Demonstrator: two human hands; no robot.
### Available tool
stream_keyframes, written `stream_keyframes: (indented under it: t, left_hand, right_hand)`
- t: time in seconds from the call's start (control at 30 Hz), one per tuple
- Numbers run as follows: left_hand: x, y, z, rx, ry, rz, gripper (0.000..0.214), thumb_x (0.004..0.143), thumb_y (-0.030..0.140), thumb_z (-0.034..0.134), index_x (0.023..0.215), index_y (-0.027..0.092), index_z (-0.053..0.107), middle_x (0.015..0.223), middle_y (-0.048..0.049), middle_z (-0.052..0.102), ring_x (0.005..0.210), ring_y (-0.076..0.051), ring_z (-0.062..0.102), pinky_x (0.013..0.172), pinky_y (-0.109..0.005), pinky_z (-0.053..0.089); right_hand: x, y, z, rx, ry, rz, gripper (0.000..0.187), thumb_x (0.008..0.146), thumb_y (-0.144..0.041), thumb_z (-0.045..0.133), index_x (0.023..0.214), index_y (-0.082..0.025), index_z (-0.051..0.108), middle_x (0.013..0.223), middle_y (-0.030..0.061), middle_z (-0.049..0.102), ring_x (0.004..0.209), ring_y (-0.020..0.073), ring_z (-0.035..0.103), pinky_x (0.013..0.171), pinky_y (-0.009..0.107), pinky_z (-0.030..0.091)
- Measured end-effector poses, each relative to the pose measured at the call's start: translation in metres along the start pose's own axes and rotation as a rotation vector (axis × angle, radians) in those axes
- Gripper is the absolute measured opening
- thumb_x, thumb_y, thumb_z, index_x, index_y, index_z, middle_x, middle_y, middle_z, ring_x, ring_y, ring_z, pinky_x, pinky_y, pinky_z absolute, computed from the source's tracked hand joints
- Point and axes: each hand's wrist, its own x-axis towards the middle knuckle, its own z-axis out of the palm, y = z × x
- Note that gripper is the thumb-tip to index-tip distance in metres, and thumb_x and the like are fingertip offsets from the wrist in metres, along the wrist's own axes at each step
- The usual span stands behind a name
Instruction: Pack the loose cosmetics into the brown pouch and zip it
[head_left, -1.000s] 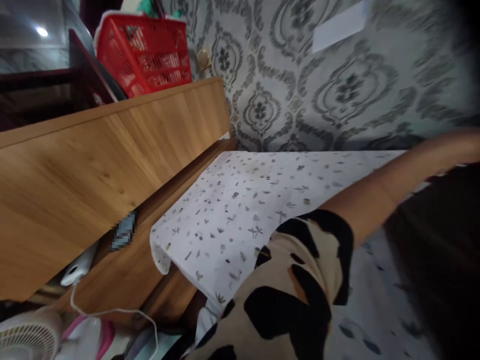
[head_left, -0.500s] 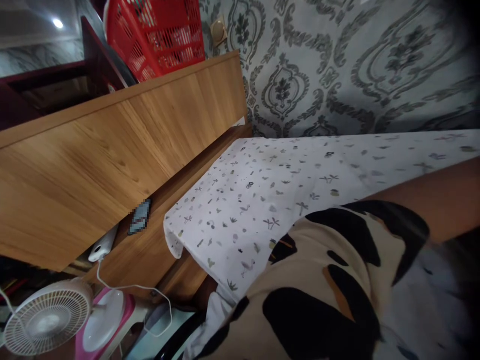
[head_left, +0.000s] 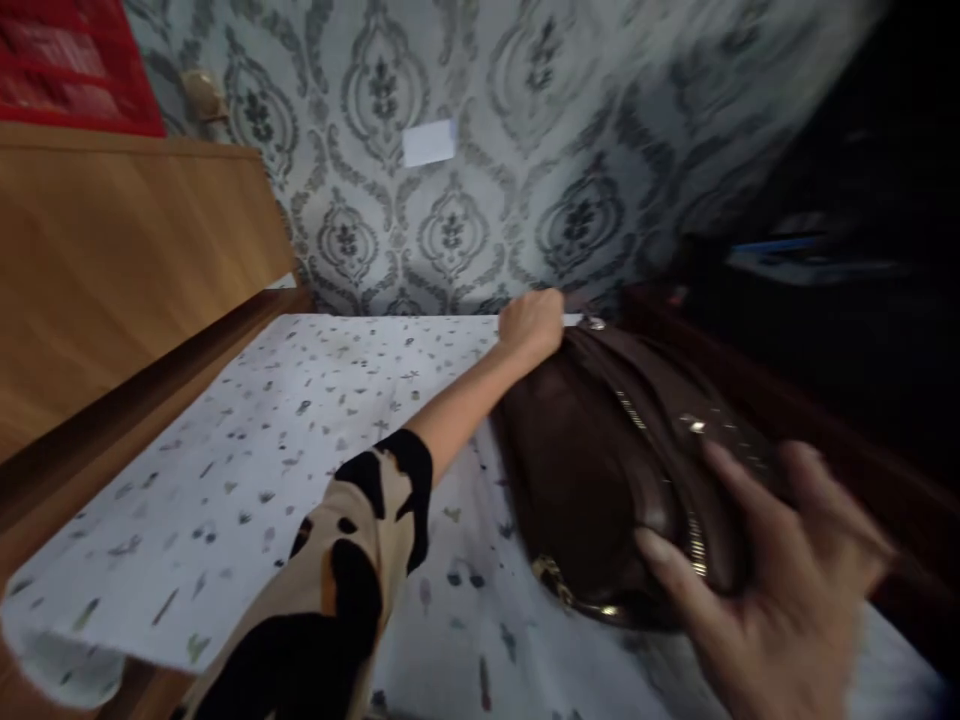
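A dark brown leather handbag (head_left: 592, 470) with gold zips and metal fittings lies on the white printed sheet (head_left: 360, 400). My left hand (head_left: 532, 325) is closed in a fist at the bag's far end, by the wall, gripping it there; the gripped part is hidden by the fingers. At the bag's near right side is my right hand (head_left: 787, 590), slightly blurred, its thumb and fingers spread over the zipped edge. Whether those fingertips press on the leather I cannot tell.
A wooden headboard (head_left: 127, 270) stands along the left, with a red plastic basket (head_left: 75, 70) on top. Patterned wallpaper covers the far wall, where a white rectangular piece (head_left: 429, 143) is fixed. On the right is a dark area holding a blurred blue item (head_left: 780, 245).
The view has swung right, from the headboard and fan to the bag. Both hands and the bag have come into sight; earlier only a sleeve and forearm showed.
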Motion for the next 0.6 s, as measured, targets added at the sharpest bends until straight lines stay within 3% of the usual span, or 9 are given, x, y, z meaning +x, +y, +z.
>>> stream_keyframes:
  t: [0.17,0.3,0.47,0.6]
  left_hand:
    - [-0.002,-0.002,0.003,0.054,0.06,0.011,0.037,0.101,0.019,0.037,0.119,0.017,0.069,0.12,-0.0161,0.072,0.115,-0.028,0.067,0.095,-0.037,0.047]
    - [0.011,0.001,-0.002,0.041,0.044,-0.022,0.034,0.098,0.025,0.042,0.114,0.018,0.071,0.116,-0.0139,0.074,0.109,-0.026,0.068,0.086,-0.033,0.048]
    - [0.031,0.016,-0.008,-0.059,-0.117,-0.002,0.016,0.08,0.026,0.061,0.072,0.017,0.071,0.07,-0.0049,0.069,0.074,-0.02,0.066,0.061,-0.026,0.042]
    - [0.05,0.02,0.007,-0.126,-0.196,0.033,0.019,0.069,0.029,0.064,0.053,0.02,0.058,0.051,-0.002,0.053,0.062,-0.022,0.06,0.055,-0.028,0.035]
  right_hand:
    - [0.005,-0.003,0.001,0.027,0.076,-0.065,0.071,0.097,-0.067,0.05,0.152,-0.023,0.047,0.158,0.0203,0.038,0.142,0.0447,0.04,0.108,0.066,0.039]
    - [0.005,-0.003,0.003,0.052,0.082,-0.066,0.066,0.097,-0.064,0.052,0.149,-0.025,0.048,0.159,0.0183,0.036,0.14,0.0427,0.042,0.106,0.064,0.042]
    - [0.001,-0.006,0.0,0.023,0.136,-0.027,0.063,0.097,-0.066,0.049,0.146,-0.026,0.048,0.159,0.0174,0.036,0.14,0.0389,0.042,0.103,0.062,0.045]
    - [0.0,-0.011,-0.003,0.025,0.136,-0.015,0.072,0.094,-0.077,0.042,0.146,-0.026,0.047,0.161,0.0147,0.032,0.146,0.0353,0.038,0.108,0.058,0.047]
